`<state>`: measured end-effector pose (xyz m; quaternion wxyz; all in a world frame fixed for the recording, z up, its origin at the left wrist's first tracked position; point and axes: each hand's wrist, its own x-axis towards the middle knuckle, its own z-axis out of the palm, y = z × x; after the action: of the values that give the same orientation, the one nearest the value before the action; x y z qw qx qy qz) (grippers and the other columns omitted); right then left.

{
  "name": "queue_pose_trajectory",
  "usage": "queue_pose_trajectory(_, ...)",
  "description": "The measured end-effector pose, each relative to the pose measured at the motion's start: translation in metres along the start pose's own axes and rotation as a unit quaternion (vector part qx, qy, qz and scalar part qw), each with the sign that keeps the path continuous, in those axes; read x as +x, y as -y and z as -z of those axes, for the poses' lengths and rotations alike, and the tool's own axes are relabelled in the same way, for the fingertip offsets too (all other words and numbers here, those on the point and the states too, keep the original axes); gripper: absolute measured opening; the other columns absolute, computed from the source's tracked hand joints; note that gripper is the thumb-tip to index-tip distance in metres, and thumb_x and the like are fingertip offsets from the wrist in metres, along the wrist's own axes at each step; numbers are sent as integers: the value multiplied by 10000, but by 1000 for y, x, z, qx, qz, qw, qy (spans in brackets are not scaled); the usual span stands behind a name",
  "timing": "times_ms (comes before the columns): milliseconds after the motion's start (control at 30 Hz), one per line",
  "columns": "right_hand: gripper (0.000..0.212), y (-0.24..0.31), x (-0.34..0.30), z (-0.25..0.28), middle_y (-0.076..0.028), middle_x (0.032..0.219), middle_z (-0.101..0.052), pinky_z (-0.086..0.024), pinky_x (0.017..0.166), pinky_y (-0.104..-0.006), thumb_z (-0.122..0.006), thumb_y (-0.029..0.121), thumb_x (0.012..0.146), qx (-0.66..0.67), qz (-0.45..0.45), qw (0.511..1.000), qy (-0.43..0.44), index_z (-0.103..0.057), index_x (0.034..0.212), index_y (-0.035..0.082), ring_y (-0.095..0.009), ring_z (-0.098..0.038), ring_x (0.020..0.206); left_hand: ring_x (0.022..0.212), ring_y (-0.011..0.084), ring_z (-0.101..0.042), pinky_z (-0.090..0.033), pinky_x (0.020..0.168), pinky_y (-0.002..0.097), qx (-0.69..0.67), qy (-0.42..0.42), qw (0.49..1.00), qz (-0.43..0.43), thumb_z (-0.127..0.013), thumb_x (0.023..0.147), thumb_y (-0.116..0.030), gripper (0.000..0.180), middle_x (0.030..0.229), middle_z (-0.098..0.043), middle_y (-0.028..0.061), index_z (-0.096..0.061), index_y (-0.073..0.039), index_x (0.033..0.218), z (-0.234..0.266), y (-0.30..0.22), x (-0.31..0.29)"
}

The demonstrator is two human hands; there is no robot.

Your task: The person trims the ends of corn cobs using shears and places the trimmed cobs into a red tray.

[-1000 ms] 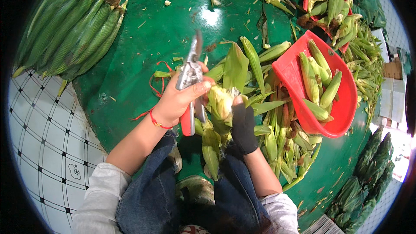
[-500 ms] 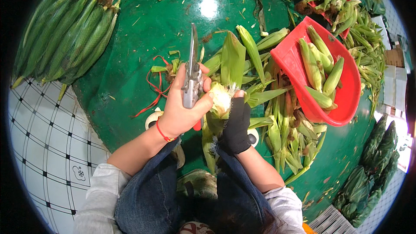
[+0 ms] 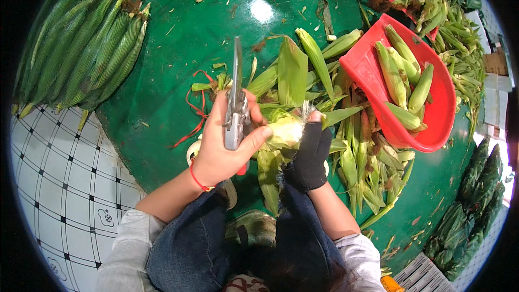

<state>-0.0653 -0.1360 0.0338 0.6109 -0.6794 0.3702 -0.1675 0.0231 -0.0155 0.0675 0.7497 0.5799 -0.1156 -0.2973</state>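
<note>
In front of my knees I have an ear of corn [image 3: 288, 131], its pale inner part showing among partly peeled leaves. My right hand [image 3: 310, 154], in a black fingerless glove, is closed around the ear's right side. My left hand [image 3: 227, 132], bare with a red cord at the wrist, grips metal pruning shears [image 3: 236, 111]. Their blade points away from me, and a bit of red handle shows below. The left thumb presses on the ear's left side. Loose green husks [image 3: 292, 73] lie just beyond my hands.
At the right a red scoop-shaped basket [image 3: 367, 84] holds several ears of corn. Husks [image 3: 359, 167] are heaped beside it on the green floor covering [image 3: 189, 27]. Net-wrapped corn [image 3: 89, 48] lies at the far left, and a red ribbon [image 3: 189, 136] near my left hand.
Both hands and the corn have shifted slightly right. My left thumb now sits against the ear's pulled-back leaves, and the ear lies more sideways. The whole view has moved a little.
</note>
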Motion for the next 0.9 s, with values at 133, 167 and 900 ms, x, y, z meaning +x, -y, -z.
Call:
queue_pose_trajectory(133,279,-7,5,4,-141,786,-592,-413,642,-375,-492,249,921,-15,77,997,24,-593,889,-9,-279,-555,708,852,99,-538,-465,745,240,228,85,970,-24,-754,737,-80,535,998,-537,61,-415,-27,1149,8,-28,3)
queue_pose_trajectory(167,269,-5,5,4,-145,781,-585,-413,647,-382,-494,240,915,-40,121,991,35,-592,884,-9,-298,-552,712,890,107,-542,-461,769,250,232,88,969,-13,-773,722,-130,564,1012,-550,61,-431,-25,1159,9,-31,3)
queue_pose_trajectory(900,640,-27,4,6,-136,826,-641,-488,686,-337,-464,593,851,305,-33,951,46,-604,866,-32,-222,-609,730,759,123,-590,-520,624,268,-185,78,948,248,-522,734,3,384,940,-578,51,-476,-58,1110,12,-7,11)
